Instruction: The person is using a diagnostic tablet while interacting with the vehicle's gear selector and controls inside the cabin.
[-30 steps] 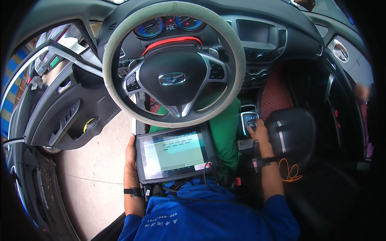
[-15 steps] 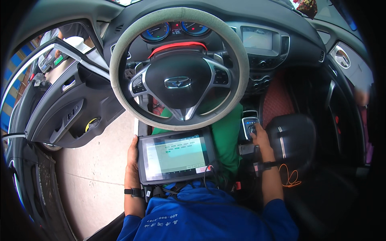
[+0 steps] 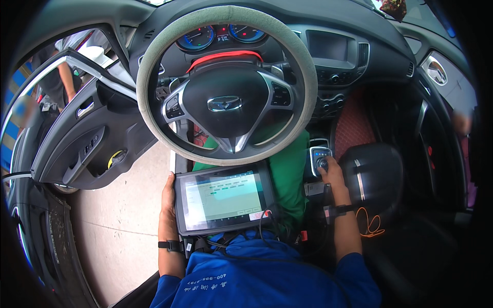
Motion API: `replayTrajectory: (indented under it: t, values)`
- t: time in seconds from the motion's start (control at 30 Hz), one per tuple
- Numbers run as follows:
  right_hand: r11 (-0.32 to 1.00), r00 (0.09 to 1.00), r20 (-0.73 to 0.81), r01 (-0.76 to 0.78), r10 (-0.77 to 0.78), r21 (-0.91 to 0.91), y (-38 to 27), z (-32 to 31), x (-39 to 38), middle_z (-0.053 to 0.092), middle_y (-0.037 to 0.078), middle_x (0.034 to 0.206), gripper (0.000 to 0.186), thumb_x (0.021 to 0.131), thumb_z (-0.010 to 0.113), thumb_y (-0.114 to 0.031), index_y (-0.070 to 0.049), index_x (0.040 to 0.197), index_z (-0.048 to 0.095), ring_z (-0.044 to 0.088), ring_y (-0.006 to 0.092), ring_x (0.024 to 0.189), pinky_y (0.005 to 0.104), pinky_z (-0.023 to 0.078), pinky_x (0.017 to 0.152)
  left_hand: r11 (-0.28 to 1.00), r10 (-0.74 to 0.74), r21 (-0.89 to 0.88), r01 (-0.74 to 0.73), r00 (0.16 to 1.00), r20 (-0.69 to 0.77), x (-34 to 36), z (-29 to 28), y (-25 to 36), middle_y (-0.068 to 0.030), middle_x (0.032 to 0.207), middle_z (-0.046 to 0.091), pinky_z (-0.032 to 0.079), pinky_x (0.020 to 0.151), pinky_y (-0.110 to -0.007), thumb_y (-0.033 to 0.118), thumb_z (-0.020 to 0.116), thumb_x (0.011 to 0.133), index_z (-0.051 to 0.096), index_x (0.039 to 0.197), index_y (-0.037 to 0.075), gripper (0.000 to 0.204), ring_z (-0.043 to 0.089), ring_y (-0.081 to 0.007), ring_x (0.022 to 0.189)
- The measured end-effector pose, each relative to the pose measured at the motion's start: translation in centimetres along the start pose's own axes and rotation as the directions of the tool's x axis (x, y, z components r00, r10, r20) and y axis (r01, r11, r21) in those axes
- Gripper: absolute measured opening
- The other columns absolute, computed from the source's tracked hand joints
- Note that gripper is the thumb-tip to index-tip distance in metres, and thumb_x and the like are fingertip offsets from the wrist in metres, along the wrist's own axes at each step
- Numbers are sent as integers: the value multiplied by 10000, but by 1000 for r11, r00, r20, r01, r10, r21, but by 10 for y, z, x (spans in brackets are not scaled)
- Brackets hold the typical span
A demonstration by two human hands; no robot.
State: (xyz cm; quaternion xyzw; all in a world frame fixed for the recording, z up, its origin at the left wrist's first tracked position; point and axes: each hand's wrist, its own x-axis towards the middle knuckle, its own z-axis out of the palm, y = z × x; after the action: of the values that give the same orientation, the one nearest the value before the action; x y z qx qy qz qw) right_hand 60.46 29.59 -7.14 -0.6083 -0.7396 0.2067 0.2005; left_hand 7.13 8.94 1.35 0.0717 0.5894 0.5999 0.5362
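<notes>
On my lap lies a rugged black tablet [image 3: 221, 197] with a lit screen and a cable plugged in at its lower right corner. My left hand [image 3: 168, 195] grips the tablet's left edge, its fingers partly hidden beneath. Over the centre console, my right hand [image 3: 334, 177] has its fingers on a round gear knob [image 3: 322, 162], set in a panel with small blue lights. The steering wheel [image 3: 226, 102], in a light grey cover, stands just beyond the tablet.
At left the driver's door [image 3: 95, 136] hangs open above a pale floor [image 3: 118, 220], and another person [image 3: 64, 79] stands outside it. A dark centre display [image 3: 328, 46] sits in the dashboard. An orange cord [image 3: 371, 226] lies right of my right forearm.
The centre display has gone from a lit picture to dark. Outside the door, the other person has come further into view. My hands stay in nearly the same places.
</notes>
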Motion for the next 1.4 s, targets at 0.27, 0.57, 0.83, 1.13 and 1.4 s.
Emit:
replayTrajectory:
  t: [0.27, 0.57, 0.83, 1.13, 1.4]
  values:
    - [993, 992, -41, -120, 119, -18, -9, 1, 0, 592, 301, 1271, 640, 830, 796, -268, 63, 1307, 526, 583, 475, 1184, 481, 480, 1017, 1000, -5, 1, 5, 1000, -23, 0, 2, 1, -215, 1229, 655, 534, 944, -348, 509, 511, 1031, 518, 1376, -72, 676, 671, -272, 1059]
    - [995, 996, -31, -90, 89, -39, -4, 4, 1, 588, 304, 1294, 613, 851, 767, -238, 72, 1316, 517, 579, 476, 1193, 478, 473, 1026, 999, 3, -41, -4, 1000, -5, 4, -5, -3, -206, 1210, 664, 541, 928, -343, 501, 512, 1032, 523, 1375, -64, 661, 677, -265, 1038]
    - [997, 997, -2, 81, -81, -21, 10, 8, 2, 573, 284, 1348, 529, 840, 736, -78, 52, 1317, 548, 562, 459, 1236, 477, 455, 1061, 1000, -3, -24, 3, 1000, 3, 5, -5, -3, -211, 1204, 668, 541, 927, -342, 515, 505, 1031, 537, 1362, -59, 664, 677, -259, 1036]
    - [1000, 999, 13, -31, 31, 1, -5, 0, 1, 617, 289, 1276, 547, 833, 756, -123, 36, 1316, 554, 589, 456, 1199, 469, 471, 1041, 999, -11, -33, 11, 1000, 22, 7, -7, -4, -218, 1214, 665, 535, 938, -346, 514, 494, 1034, 529, 1372, -63, 669, 674, -273, 1042]
    - [992, 992, -44, -118, 116, -47, -10, -1, 1, 591, 295, 1294, 635, 839, 789, -295, 77, 1294, 550, 598, 456, 1182, 473, 481, 1027, 1000, -12, 2, 12, 1000, -15, 2, -1, 0, -216, 1233, 658, 531, 937, -339, 507, 489, 1038, 531, 1372, -62, 662, 669, -265, 1053]
